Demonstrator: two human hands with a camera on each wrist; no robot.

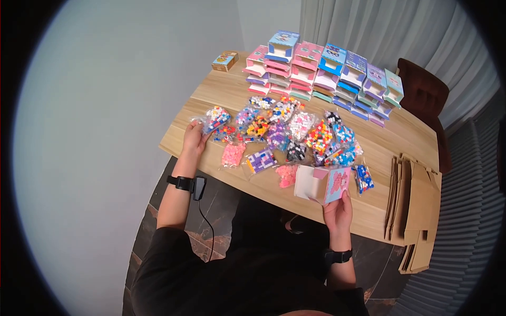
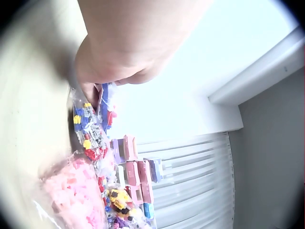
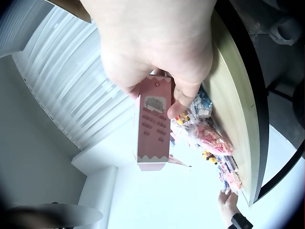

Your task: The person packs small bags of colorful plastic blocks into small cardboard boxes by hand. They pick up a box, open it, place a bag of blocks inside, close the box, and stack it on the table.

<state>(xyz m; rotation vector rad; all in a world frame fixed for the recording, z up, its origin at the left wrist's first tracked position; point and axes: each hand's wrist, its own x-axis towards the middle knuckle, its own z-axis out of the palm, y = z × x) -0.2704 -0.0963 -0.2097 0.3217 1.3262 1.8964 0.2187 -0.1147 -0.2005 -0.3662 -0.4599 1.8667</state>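
From here I see flattened brown cardboard at the near right corner of the wooden table, partly jutting past its edge. Beyond the far right side I make out a dark reddish-brown upholstered chair, with white curtains hanging in folds behind. Grey ridged material spreads along the right; a plain pale wall fills the left. Below, I see dark floor tiles with reddish-brown patches.
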